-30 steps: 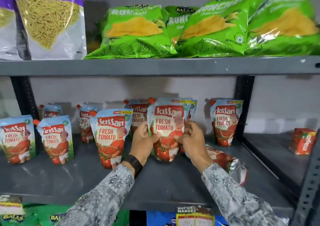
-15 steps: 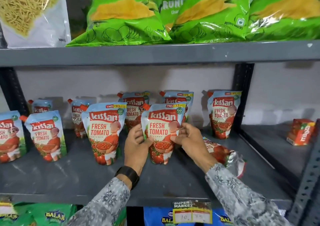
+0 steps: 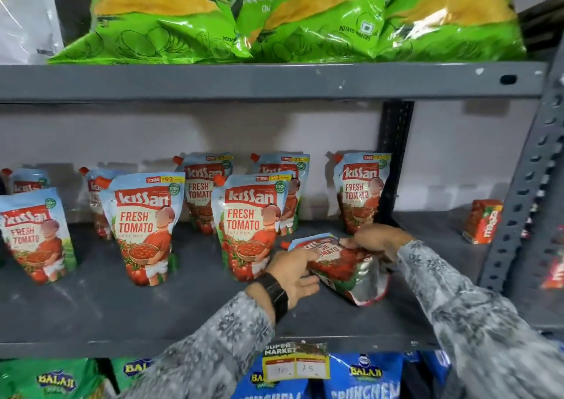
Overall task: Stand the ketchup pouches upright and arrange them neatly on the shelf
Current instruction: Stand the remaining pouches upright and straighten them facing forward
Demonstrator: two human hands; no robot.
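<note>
Several blue-and-red Kissan ketchup pouches stand upright on the grey middle shelf (image 3: 152,313). Three form a front row, the nearest to my hands being the front-middle pouch (image 3: 250,224). Others stand behind them, one at the back right (image 3: 363,191). One pouch (image 3: 345,267) lies flat on the shelf at the right, its silver bottom facing me. My left hand (image 3: 293,273) holds its left edge. My right hand (image 3: 378,240) grips its far right side. Both sleeves are grey patterned, with a black watch on the left wrist.
The upper shelf edge (image 3: 244,81) hangs low overhead and carries green chip bags (image 3: 158,17). A black upright (image 3: 395,160) stands behind the right-hand pouch, and a grey perforated post (image 3: 525,185) at the right. A red Maaza carton (image 3: 483,221) sits on the neighbouring shelf. A price tag (image 3: 296,362) hangs below.
Both hands have let go of the front-middle pouch, which now stands alone. They moved right and down onto the pouch lying flat. The view has shifted closer and to the right.
</note>
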